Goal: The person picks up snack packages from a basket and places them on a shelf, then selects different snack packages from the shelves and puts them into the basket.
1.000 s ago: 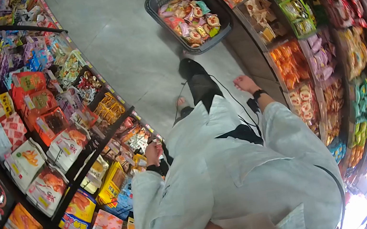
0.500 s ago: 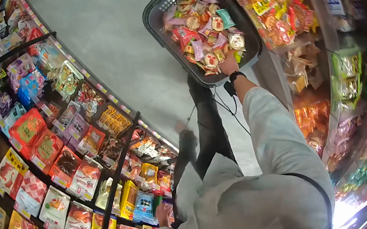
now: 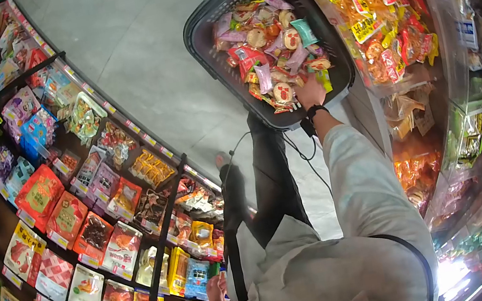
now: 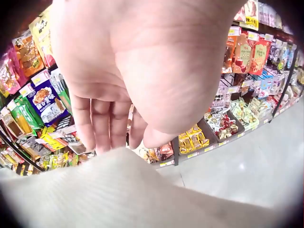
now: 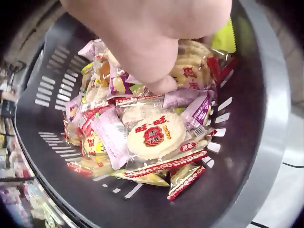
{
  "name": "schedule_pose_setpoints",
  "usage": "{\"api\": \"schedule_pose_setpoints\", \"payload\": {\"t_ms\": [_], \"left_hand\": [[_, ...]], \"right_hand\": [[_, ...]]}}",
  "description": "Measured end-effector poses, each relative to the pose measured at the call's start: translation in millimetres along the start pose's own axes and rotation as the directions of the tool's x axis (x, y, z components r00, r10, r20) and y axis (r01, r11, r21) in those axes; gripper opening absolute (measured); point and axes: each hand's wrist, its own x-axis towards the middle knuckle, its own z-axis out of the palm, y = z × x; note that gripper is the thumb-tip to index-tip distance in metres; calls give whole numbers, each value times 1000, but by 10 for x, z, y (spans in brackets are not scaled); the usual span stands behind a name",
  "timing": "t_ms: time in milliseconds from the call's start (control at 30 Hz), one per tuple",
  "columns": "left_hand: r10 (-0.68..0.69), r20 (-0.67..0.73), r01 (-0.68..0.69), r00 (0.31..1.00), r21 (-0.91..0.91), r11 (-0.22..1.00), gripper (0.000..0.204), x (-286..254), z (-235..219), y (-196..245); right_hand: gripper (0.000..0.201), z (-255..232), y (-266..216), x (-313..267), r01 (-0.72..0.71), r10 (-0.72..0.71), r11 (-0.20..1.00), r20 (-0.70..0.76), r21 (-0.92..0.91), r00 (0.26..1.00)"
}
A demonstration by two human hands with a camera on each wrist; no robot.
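My right hand (image 3: 311, 93) reaches inside the near end of a dark plastic shopping basket (image 3: 206, 38), among small wrapped snacks. In the right wrist view, the thumb of my right hand (image 5: 156, 52) points down into the pile. Beside the thumb sits a clear packet of round rice crackers (image 5: 192, 69); the fingers are mostly hidden, so I cannot tell whether they grip it. Another rice cracker packet (image 5: 156, 137) lies flat below, next to a lilac wrapper (image 5: 111, 135). My left hand (image 4: 147, 71) hangs by the left shelves, fingers loosely bent and holding nothing.
Tiered shelves of bagged snacks (image 3: 67, 218) run along the left. Bins with clear fronts hold red and yellow packets (image 3: 381, 18) on the right, close beside the basket. Grey tiled floor (image 3: 129, 54) lies between them. A thin black cable (image 3: 302, 153) hangs near the legs.
My right hand has moved from beside my body into the basket, which now appears closer. A rice cracker packet by its fingers has tilted. The left hand stays low by the left shelves.
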Motion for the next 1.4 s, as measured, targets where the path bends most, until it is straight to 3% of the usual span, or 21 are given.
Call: {"api": "schedule_pose_setpoints", "payload": {"t_ms": [67, 133, 233, 267, 400, 500, 533, 633, 667, 700, 767, 800, 900, 933, 1033, 1067, 1167, 1200, 1300, 1333, 1400], "left_hand": [[11, -26, -9, 1000, 52, 999, 25, -22, 204, 339], [74, -29, -73, 997, 31, 997, 26, 224, 132, 398], [90, -41, -93, 995, -66, 994, 28, 380, 81, 422], [95, -51, -98, 994, -66, 993, 29, 359, 84, 438], [113, -31, -114, 993, -32, 993, 24, 317, -20, 316], [84, -2, -84, 996, -66, 994, 21, 148, 107, 88], [59, -7, -59, 998, -48, 997, 21, 89, 131, 23], [0, -29, -2, 1000, -68, 998, 24, -168, 369, -89], [-8, -28, 5, 1000, -93, 996, 24, -161, 405, -213], [-16, -31, 13, 999, -116, 993, 25, -164, 412, -329], [93, -30, -96, 995, -136, 986, 25, -301, 596, -385], [88, -15, -89, 996, -162, 983, 25, -304, 636, -456], [28, -32, -32, 999, -128, 991, 24, -415, 647, -513], [0, -49, -5, 999, -98, 995, 23, -467, 651, -498], [20, -38, -27, 999, -210, 977, 20, -613, 666, -537], [-12, -58, 3, 998, -148, 989, 17, -636, 660, -533], [-72, -49, 60, 996, -212, 975, 14, -798, 743, -421], [-45, -68, 32, 997, -170, 985, 14, -727, 701, -512], [-71, -99, 57, 993, -134, 989, 16, -876, 791, -345], [-68, -103, 54, 992, -130, 990, 17, -886, 784, -362], [-55, -106, 42, 993, -125, 991, 19, -860, 801, -390]], "right_hand": [[63, -88, 119, -130, 143, -134, 981, -73, 134, 988], [53, -155, 250, -139, 274, -252, 918, -113, 288, 961], [50, -452, 218, -156, 352, -372, 928, -292, -120, 881], [50, -541, 247, -28, 437, -464, 885, -260, -158, 847], [60, -747, 176, 390, 443, -494, 817, -50, -369, 868], [61, -732, 123, 571, 462, -413, 864, 244, -200, 877], [61, -706, 112, 508, 491, -453, 851, 211, -188, 866], [58, -699, -4, 274, 623, -628, 775, 224, 101, 745], [68, -631, -7, 249, 752, -774, 634, 164, 180, 612], [76, -583, -1, 258, 683, -741, 671, 289, 288, 606], [91, -601, -147, 94, 485, -663, 749, 531, 453, 528], [104, -856, -353, -50, 342, -519, 853, 706, 393, 483], [114, -195, -90, 286, 561, -637, 747, 623, 356, 453], [129, -390, -284, 231, 594, -602, 755, 654, 280, 458], [143, -217, -421, 295, 613, -471, 790, 658, 18, 588], [153, -170, -447, 309, 600, -434, 798, 648, -44, 625], [154, -48, -447, 375, 597, -479, 802, 577, -19, 661], [154, -17, -459, 419, 597, -449, 802, 622, -37, 642], [152, -253, -605, 306, 597, -407, 791, 615, -133, 676], [148, -223, -557, 247, 629, -473, 764, 535, -147, 700], [142, -224, -476, 181, 650, -542, 759, 512, -42, 666]]}}
